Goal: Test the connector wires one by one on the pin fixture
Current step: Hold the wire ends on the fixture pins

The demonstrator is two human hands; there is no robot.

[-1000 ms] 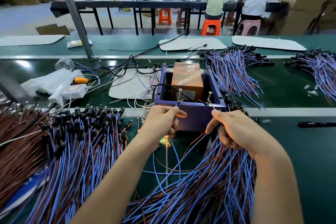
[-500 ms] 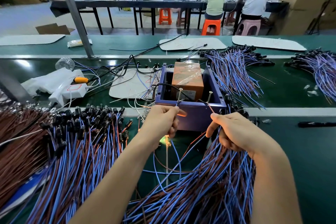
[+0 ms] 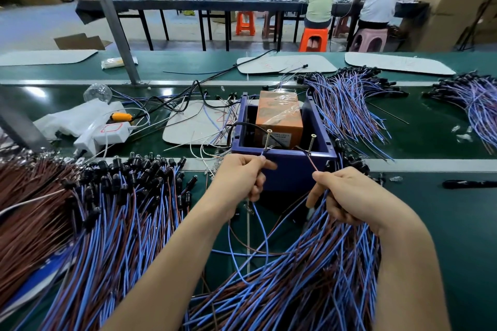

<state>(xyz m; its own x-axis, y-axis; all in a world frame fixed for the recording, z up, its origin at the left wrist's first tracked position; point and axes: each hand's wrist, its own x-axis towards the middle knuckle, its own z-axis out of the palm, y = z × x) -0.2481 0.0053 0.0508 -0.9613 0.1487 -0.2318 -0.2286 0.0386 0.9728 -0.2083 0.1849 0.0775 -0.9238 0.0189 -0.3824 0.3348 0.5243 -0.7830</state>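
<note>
While my left grip [image 3: 243, 177] pinches the blue lead [image 3: 262, 155] against the left pin [image 3: 268, 140] just above it, my right grip [image 3: 341, 193] pinches the brown lead [image 3: 312, 162], which slants up and left toward the right pin [image 3: 311, 142] on the fixture [image 3: 293, 169]; contact there I cannot tell.

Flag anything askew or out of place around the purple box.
The left screw and right screw on the purple box front rim lean rather than stand upright. Stray wires sprawl across the white board to its left.

Bright even light; belt [image 3: 443, 129] glare; wide-angle edge distortion; background blurred.
</note>
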